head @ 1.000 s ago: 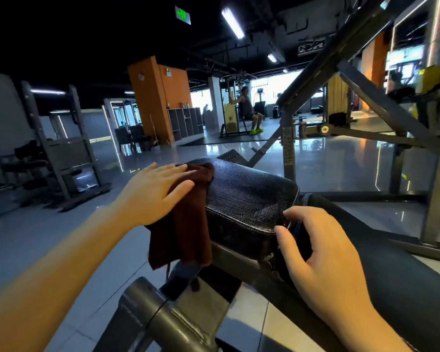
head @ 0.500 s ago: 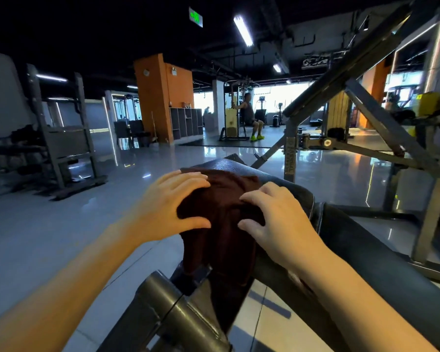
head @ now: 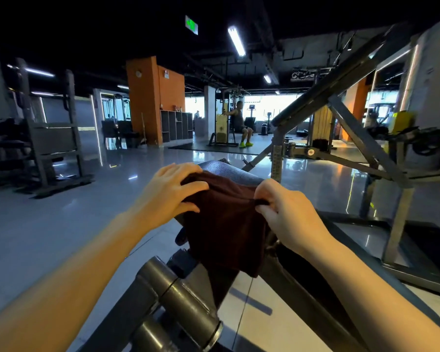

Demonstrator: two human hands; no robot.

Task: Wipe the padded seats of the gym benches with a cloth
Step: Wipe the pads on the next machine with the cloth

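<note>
Cloth (head: 221,224) drapes over the seat (head: 224,168); your left hand (head: 168,194) presses it with curled fingers, your right hand (head: 285,212) pinches its edge.

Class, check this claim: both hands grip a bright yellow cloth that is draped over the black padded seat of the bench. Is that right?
Not quite. The colour is wrong: the head view shows the cloth is dark brown, not bright yellow. The rest stands: the left hand and right hand both grip it, and it is draped over the black padded seat of the bench.
</note>
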